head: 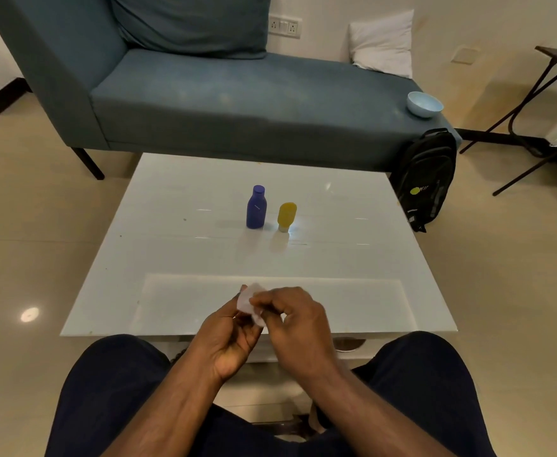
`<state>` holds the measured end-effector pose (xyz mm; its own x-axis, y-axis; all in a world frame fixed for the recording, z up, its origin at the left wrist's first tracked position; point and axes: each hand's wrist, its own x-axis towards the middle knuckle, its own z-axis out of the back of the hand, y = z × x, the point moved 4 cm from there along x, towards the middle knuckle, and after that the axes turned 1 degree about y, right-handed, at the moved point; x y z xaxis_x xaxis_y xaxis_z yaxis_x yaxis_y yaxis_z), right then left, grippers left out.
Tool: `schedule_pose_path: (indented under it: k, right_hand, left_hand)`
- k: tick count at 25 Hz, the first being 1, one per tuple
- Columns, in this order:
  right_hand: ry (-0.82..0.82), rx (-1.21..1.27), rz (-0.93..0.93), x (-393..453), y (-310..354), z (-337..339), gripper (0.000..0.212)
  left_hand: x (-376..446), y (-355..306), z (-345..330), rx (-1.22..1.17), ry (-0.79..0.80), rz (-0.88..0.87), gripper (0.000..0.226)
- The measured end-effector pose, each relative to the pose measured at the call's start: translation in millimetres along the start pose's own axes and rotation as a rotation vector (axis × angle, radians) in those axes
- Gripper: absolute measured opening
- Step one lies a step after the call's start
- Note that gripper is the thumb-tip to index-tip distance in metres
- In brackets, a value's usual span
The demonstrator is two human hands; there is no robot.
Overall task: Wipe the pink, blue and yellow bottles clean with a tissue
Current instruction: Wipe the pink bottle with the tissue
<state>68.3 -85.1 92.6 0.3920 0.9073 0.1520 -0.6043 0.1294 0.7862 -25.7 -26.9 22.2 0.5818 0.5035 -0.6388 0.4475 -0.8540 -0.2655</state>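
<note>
A blue bottle (256,207) stands upright near the middle of the white table (353,232). Just to its right a yellow bottle (286,216) stands on its cap. Over the table's near edge, my left hand (227,338) and my right hand (300,324) meet around a pale white tissue (248,301). The fingers of both hands curl onto it. I cannot tell whether anything is wrapped inside the tissue. No pink bottle is plainly visible.
A blue-grey sofa (237,103) stands behind the table, with a light blue bowl (424,104) and a white pillow (382,44) on it. A black backpack (427,179) leans at the sofa's right end. A dark folding table (540,100) stands at far right.
</note>
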Motion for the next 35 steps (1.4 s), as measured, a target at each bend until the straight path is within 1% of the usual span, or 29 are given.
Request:
schedule_pose_path:
  k: [1,2,5,7,10,14,17,20,23,25,27,29,32,35]
  right_hand:
    - [0.007,-0.012,0.041,-6,3,-2,0.021]
    - [-0.003,0.01,0.024,-5,0,0,0.02]
    - [-0.081,0.191,-0.221,18,-21,9,0.018]
    - [-0.074,0.275,-0.297,22,-28,10,0.021]
    - [-0.062,0.333,-0.282,10,-26,11,0.019]
    - [-0.061,0.325,-0.27,10,-27,12,0.014]
    - [-0.111,0.327,-0.304,21,-33,14,0.012]
    - [-0.088,0.328,-0.302,19,-33,14,0.014]
    - [-0.027,0.166,-0.177,2,-24,7,0.019]
    - [-0.015,0.056,-0.052,-6,-16,3,0.02]
    - [-0.026,0.012,0.005,-1,-14,4,0.018]
    - [-0.059,0.055,-0.06,15,-18,9,0.019]
    - [-0.094,0.077,-0.216,37,-31,18,0.019]
    - [-0.072,0.081,-0.205,37,-30,18,0.02]
  left_hand:
    - [1,-1,2,-0.016,0.006,0.005,0.034]
    - [2,-1,3,-0.013,0.01,0.016,0.037]
    - [1,-1,0,0.098,0.059,0.03,0.044]
    - [-3,0,-4,0.173,0.095,0.01,0.044]
    - [-7,-1,-6,0.231,0.095,-0.01,0.038]
    - [-11,-4,-8,0.288,0.095,-0.02,0.047]
    - [-14,0,-10,0.32,0.139,0.016,0.04]
    - [-12,4,-10,0.286,0.173,0.029,0.034]
    - [-11,5,-11,0.239,0.177,0.019,0.037]
    - [-10,7,-10,0.261,0.146,0.02,0.036]
    - [-8,9,-6,0.301,0.114,0.013,0.037]
    - [-9,8,-8,0.318,0.127,0.005,0.033]
    - [-12,7,-9,0.297,0.148,0.026,0.037]
    - [-11,6,-8,0.336,0.124,-0.006,0.046]
